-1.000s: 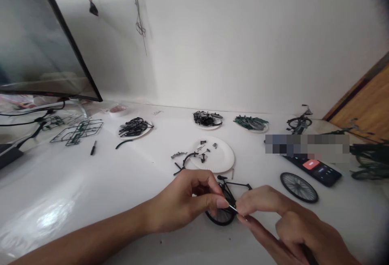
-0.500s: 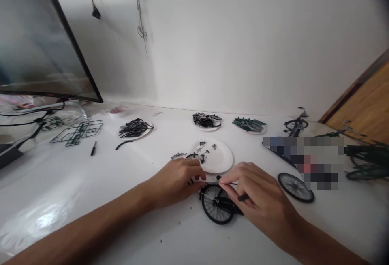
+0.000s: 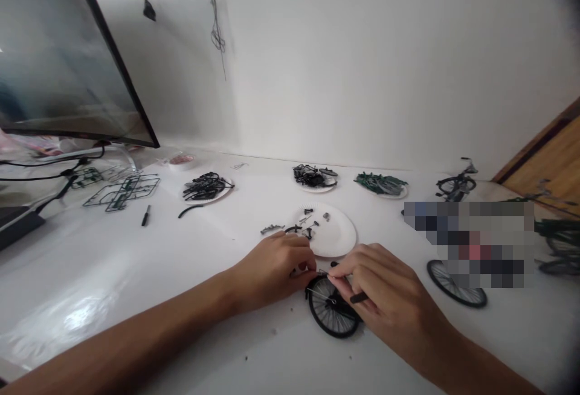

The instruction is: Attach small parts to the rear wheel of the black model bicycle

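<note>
Covering much of a black model bicycle (image 3: pixel 322 315), the left hand (image 3: pixel 281 264) and right hand (image 3: pixel 385 286) are meeting over it at the near middle of a white table (image 3: pixel 154 256). Its spoked wheel (image 3: pixel 334 302) is showing at left; its long axis is apparently running rightward beneath the right hand, which is hiding its front direction. That hand is curling nearly closed around a dark rod (image 3: pixel 359 298). The left is half curling at the wheel's top, its grip unclear. Pixelation (image 3: pixel 487 232) is partly masking a loose wheel (image 3: pixel 447 282).
</note>
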